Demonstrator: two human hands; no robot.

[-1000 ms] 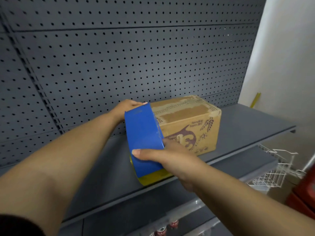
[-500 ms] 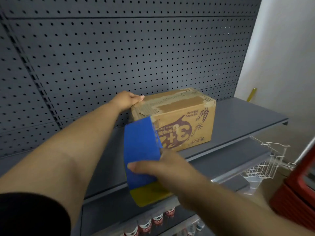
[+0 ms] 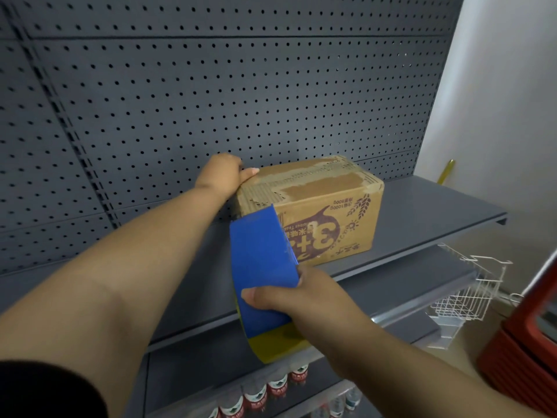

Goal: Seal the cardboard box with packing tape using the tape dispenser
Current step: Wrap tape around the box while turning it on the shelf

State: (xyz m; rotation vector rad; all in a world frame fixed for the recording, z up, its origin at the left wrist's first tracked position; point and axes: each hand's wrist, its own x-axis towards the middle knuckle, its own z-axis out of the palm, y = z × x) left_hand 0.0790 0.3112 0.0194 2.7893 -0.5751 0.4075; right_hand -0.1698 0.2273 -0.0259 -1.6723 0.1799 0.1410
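A brown cardboard box (image 3: 328, 203) with purple print stands on the grey shelf (image 3: 422, 218), its top flaps closed and marked by torn old tape. My left hand (image 3: 224, 173) rests on the box's top left back corner, fingers over the edge. My right hand (image 3: 297, 300) grips a blue tape dispenser (image 3: 260, 260) with a yellow tape roll (image 3: 277, 342) at its lower end. The dispenser is held upright just in front of the box's left front corner, hiding that corner.
A dark grey pegboard wall (image 3: 211, 101) backs the shelf. Below, a lower shelf holds several bottles with red labels (image 3: 265, 390). A white wire basket (image 3: 470, 291) hangs at the right, beside a red object (image 3: 524, 363). A yellow stick (image 3: 445, 171) leans in the far corner.
The dispenser in my right hand dropped lower and slightly away from the box's top, then held near the front left corner. My left hand stayed on the box's back corner.
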